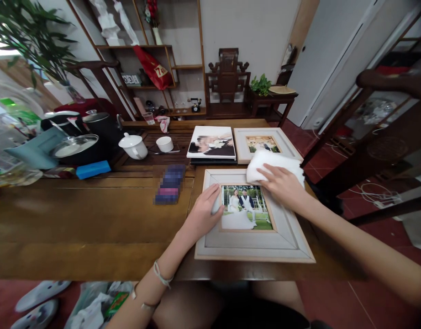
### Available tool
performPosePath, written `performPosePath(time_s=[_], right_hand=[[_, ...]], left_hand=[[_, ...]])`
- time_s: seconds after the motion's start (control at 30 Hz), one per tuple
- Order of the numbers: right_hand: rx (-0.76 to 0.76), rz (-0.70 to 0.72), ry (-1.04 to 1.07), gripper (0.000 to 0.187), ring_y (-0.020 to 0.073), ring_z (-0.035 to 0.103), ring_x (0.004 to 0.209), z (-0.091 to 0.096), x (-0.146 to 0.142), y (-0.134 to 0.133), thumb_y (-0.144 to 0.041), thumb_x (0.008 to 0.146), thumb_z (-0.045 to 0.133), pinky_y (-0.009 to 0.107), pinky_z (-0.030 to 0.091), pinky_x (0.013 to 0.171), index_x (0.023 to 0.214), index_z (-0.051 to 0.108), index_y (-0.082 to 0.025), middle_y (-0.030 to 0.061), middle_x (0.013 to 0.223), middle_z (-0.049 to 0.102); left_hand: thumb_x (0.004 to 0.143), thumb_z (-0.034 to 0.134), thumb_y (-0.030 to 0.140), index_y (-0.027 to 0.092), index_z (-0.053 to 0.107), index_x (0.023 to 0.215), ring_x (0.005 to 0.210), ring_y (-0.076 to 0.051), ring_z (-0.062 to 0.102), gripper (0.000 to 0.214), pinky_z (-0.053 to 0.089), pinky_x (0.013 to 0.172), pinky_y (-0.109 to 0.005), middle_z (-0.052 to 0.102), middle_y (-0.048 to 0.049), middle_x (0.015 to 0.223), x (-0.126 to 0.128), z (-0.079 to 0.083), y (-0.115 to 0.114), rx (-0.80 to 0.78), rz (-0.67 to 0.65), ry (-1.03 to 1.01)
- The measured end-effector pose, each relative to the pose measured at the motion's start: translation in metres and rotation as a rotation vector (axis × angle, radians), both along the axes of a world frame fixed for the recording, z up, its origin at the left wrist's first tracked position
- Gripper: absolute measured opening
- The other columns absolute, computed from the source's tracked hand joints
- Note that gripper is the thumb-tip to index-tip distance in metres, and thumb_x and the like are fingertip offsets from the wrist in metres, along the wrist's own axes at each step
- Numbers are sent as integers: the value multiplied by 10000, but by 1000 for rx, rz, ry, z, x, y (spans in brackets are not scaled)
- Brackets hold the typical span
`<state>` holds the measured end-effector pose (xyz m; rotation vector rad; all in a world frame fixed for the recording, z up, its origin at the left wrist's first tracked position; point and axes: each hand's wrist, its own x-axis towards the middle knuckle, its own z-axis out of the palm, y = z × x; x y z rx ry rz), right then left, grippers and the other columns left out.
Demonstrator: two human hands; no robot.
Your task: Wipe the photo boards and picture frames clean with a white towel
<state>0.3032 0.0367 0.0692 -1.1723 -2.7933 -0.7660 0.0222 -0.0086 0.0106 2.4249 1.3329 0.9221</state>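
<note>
A white picture frame [289, 237] with a wood-coloured inner edge lies flat on the table in front of me. Its photo [246, 208] shows a couple outdoors. My left hand [205, 212] rests on the frame's left border, fingers stretched out together and thumb apart. With my right hand [281, 183] I hold a folded white cloth [275, 165] against the frame's top right part. The cloth also overlaps the lower edge of a second white picture frame [243, 144] lying behind. Beside that, a photo panel [212, 144] lies on a dark flat item.
Left of the frames are a blurred dark phone-sized item [170, 185], a lidded white bowl [133, 146], a small white cup [165, 144], a blue box [93, 169] and dark pots [101, 125]. A wooden chair [378, 123] stands close on the right.
</note>
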Motion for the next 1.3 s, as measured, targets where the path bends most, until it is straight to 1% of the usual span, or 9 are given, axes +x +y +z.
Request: performPosePath(time_s=[0.17,0.3,0.47,0.6,0.7,0.77,0.9,1.17,1.3], right_hand=[[4,39,-5,223,325,483,1272,-1,-39,1,-48,861,550,436,475,934,991,710,-134,139,1349,566],[18,20,47,230,320,482,1278,-7,-41,0,-43,856,554,433,466,953,989,712,-144,122,1350,571],[-10,21,90,253,329,476,1276,-3,-46,3,-59,879,531,444,465,937,1039,706,-148,139,1339,571],[-57,80,95,253,320,467,1276,6,-83,12,-108,919,507,417,470,909,1092,687,-155,142,1297,589],[-84,143,78,234,301,447,1297,5,-113,16,-172,949,499,407,457,931,1083,690,-173,126,1285,598],[-97,163,69,228,299,441,1306,2,-121,17,-191,954,502,414,446,952,1073,695,-170,126,1293,595],[-98,152,58,196,319,439,1315,-2,-97,12,-144,918,548,449,422,1001,1029,710,-146,140,1333,575],[-39,37,124,215,329,439,1327,-7,6,-24,-41,831,609,489,433,1016,985,724,-137,136,1386,545],[-7,42,211,277,309,424,1343,-15,21,-34,4,829,550,490,436,1017,978,726,-148,123,1400,534]], left_hand=[[842,653,314,136,509,1345,1323,-300,483,552,403,1109,-488,527,-178,1406,-1,5,-2,0,23,-5],[781,727,362,168,582,1260,1291,-314,515,537,440,1055,-514,552,-160,1389,-1,9,-4,-15,19,25],[821,688,326,191,604,1230,1286,-313,522,439,442,1021,-529,558,-154,1385,0,7,-5,-17,42,60],[839,660,310,188,598,1247,1287,-312,521,430,441,1015,-512,561,-153,1382,1,9,-5,-25,40,83],[850,634,281,210,602,1248,1281,-310,524,405,449,999,-501,564,-137,1381,2,12,-7,-33,43,111],[858,621,269,220,599,1255,1281,-309,523,400,446,993,-502,563,-131,1384,2,13,-8,-42,51,117],[869,608,253,211,580,1271,1295,-306,513,405,427,1001,-520,555,-138,1393,2,9,-9,-53,64,82],[870,607,236,219,576,1264,1322,-291,487,396,427,1020,-535,533,-126,1417,4,10,-9,-73,69,67],[862,612,231,196,591,1247,1332,-282,478,387,431,1060,-512,529,-137,1418,2,10,-6,-39,10,-16]])
